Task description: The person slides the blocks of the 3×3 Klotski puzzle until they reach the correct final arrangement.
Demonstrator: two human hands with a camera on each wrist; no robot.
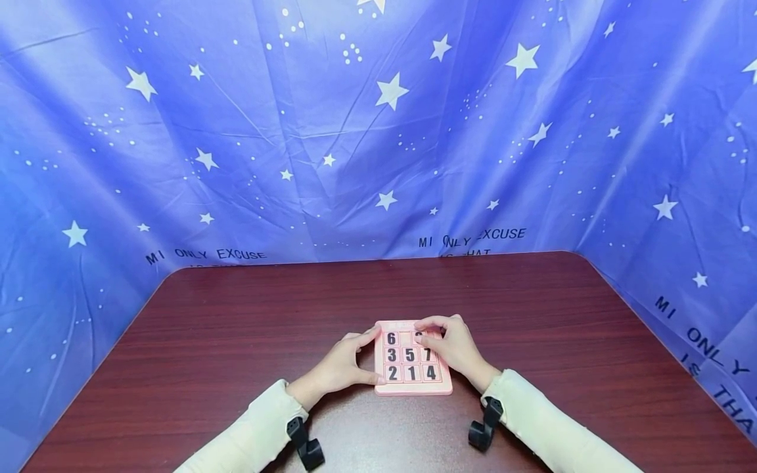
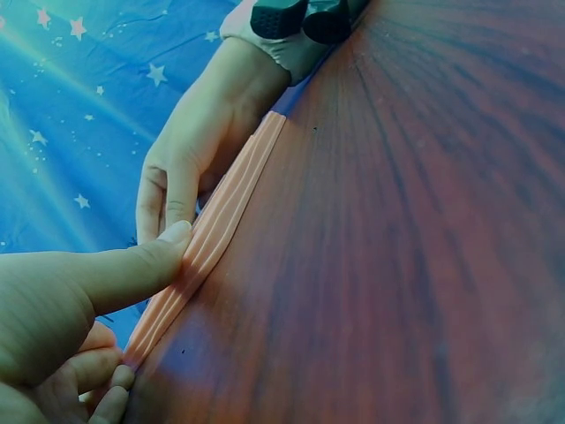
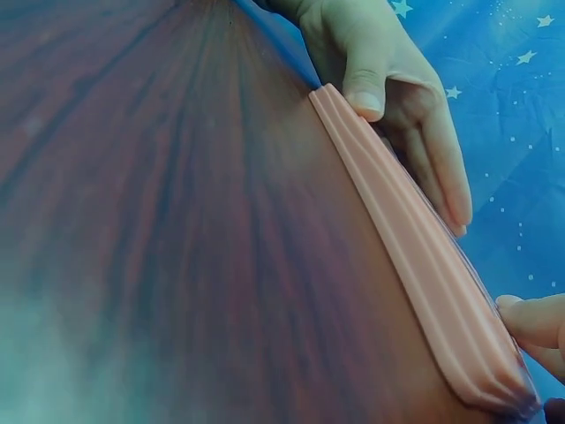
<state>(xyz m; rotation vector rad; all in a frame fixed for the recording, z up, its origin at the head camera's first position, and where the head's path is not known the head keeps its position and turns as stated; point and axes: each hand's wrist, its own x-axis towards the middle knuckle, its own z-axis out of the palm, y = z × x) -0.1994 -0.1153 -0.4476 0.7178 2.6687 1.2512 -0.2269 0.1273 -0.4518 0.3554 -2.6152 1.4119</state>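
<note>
A pink sliding number puzzle (image 1: pixel 412 388) lies flat on the table, its numbered tiles facing up. Its rows read 6, a gap and a partly covered digit; then 3, 5, 7; then 2, 1, 4. My left hand (image 1: pixel 331 368) grips the puzzle's left side, thumb at the lower corner and fingers at the upper one. With the right hand (image 1: pixel 458 345) I hold the upper right corner, forefinger along the far edge and thumb on the top right tile, beside the gap. In the left wrist view, the left thumb (image 2: pixel 141 269) lies against the puzzle's ridged side (image 2: pixel 221 216).
The dark red wooden table (image 1: pixel 236 328) extends around the puzzle, its far edge meeting a blue star-printed cloth (image 1: pixel 355 131). A black strap mount (image 1: pixel 306 447) sits on the left wrist, and another black mount (image 1: pixel 486 424) on the right.
</note>
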